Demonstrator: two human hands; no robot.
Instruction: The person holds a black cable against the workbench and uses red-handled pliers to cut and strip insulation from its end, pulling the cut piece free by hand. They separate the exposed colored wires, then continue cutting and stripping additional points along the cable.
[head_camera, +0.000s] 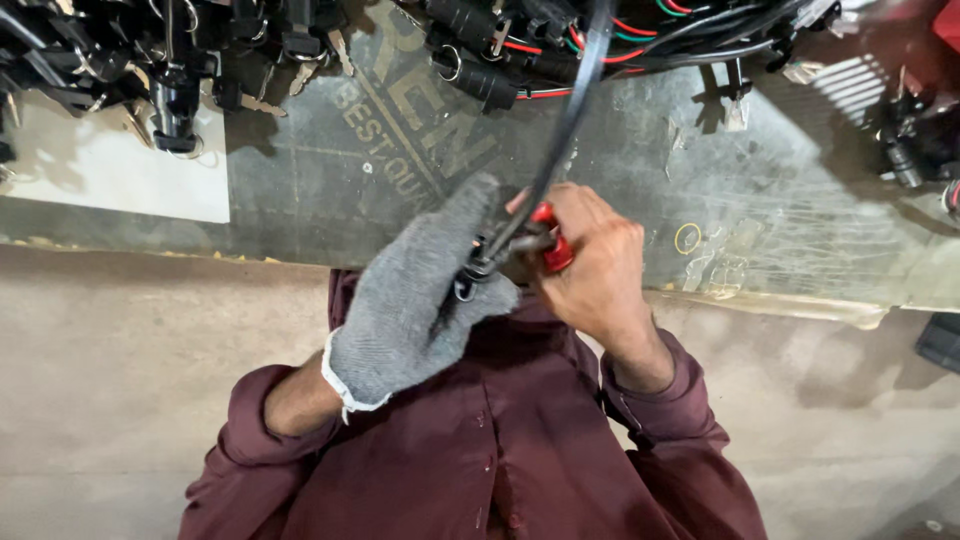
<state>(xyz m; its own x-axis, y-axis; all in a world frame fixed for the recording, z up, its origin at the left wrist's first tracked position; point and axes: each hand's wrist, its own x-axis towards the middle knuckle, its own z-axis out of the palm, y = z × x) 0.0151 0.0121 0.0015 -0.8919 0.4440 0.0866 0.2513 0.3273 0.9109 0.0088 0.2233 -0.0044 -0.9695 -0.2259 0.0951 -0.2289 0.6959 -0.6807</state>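
My left hand (420, 300), in a grey knitted glove, is closed around a small black part with a metal ring (473, 272). A black cable (565, 120) rises from that part toward the pile of wired parts at the top. My bare right hand (590, 265) grips a red-handled tool (552, 245) pressed against the black part, right beside the left hand. Both hands meet over the near edge of the dark worktop (400, 210). My maroon sleeves fill the bottom of the view.
A heap of black lock-like parts with keys (170, 60) lies at the top left beside a white sheet (110, 170). Bundled black, red and green wires (640, 40) run along the top. More black parts (915, 150) sit at the right edge. Concrete floor (120, 380) lies below.
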